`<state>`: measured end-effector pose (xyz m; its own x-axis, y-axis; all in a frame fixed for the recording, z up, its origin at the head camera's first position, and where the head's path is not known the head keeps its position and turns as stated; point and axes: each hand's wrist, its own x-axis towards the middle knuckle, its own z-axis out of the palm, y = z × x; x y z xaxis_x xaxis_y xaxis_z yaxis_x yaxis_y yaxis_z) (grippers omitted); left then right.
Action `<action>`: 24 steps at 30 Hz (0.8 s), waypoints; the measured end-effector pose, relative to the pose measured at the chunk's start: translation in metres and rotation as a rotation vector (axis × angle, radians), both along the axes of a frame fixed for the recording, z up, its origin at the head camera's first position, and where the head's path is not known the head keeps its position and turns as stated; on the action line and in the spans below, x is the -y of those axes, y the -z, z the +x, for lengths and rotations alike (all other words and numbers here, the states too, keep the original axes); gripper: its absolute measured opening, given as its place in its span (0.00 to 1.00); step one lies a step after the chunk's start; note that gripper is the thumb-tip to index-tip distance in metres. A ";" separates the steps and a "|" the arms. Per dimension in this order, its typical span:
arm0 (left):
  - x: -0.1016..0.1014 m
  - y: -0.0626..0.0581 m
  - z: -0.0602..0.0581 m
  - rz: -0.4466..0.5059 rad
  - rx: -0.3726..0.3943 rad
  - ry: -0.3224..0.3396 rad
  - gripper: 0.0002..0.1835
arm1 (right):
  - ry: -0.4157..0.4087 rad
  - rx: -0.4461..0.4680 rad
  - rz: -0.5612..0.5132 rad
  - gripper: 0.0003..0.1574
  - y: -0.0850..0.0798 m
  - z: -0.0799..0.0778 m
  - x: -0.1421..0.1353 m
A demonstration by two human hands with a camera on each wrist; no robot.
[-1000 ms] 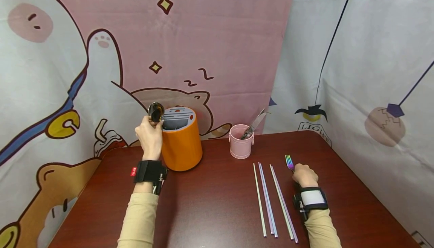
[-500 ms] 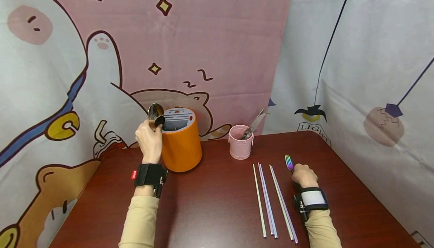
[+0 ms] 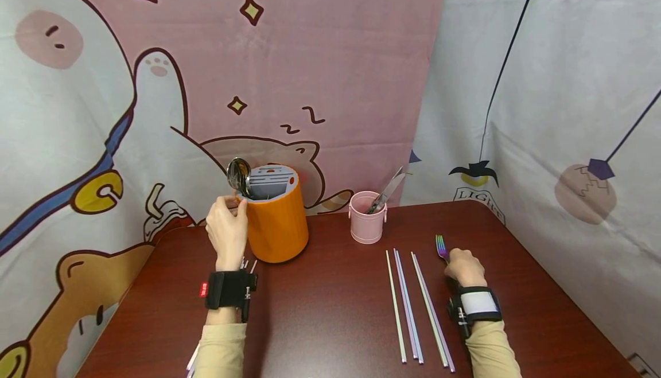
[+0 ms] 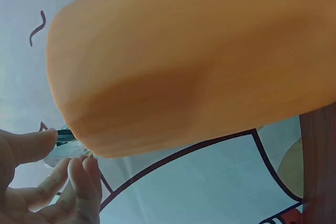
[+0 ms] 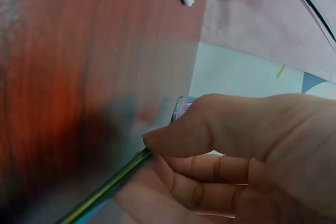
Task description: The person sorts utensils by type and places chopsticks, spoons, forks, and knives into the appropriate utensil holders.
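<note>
Two round spoon heads, it seems, stick up at the left rim of the orange utensil holder (image 3: 277,226); the shiny spoons (image 3: 239,175) lean there with their handles hidden. My left hand (image 3: 227,229) is just below them beside the holder's wall. In the left wrist view its thumb (image 4: 31,145) and fingers stand apart, with metal showing behind the gap. My right hand (image 3: 466,268) is low over the table's right side and pinches a rainbow-coloured fork (image 3: 441,246) between thumb and fingers, its tines pointing away.
Several pastel chopsticks (image 3: 404,303) lie on the dark red table (image 3: 320,309), left of my right hand. A small pink bucket (image 3: 366,226) with metal utensils (image 3: 386,191) stands at the back. Pale stick ends (image 3: 253,265) peek out beside my left arm. Printed cloth hangs behind.
My left hand has let go of the spoons and moved down a little; the second spoon head now rests at the holder's rim. My right hand stays in place with the fork.
</note>
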<state>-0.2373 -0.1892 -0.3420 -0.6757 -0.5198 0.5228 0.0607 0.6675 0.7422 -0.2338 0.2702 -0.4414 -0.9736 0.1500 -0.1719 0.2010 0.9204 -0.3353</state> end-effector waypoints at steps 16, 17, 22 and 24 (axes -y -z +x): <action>-0.039 0.050 0.038 0.103 0.233 0.229 0.16 | -0.042 -0.158 -0.010 0.11 -0.021 0.007 0.009; -0.041 0.052 0.038 0.100 0.265 0.265 0.16 | -0.045 -0.169 -0.005 0.10 -0.023 0.008 0.011; -0.056 0.058 0.037 0.173 0.356 0.451 0.18 | -0.061 -0.238 -0.012 0.19 -0.035 0.011 0.020; -0.062 0.060 0.036 0.232 0.382 0.510 0.19 | -0.069 -0.270 -0.022 0.23 -0.040 0.013 0.025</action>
<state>-0.2009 -0.1276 -0.4019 -0.9813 -0.1570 0.1116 0.0304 0.4457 0.8946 -0.2213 0.2453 -0.4016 -0.9924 0.0813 0.0923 0.0392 0.9205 -0.3887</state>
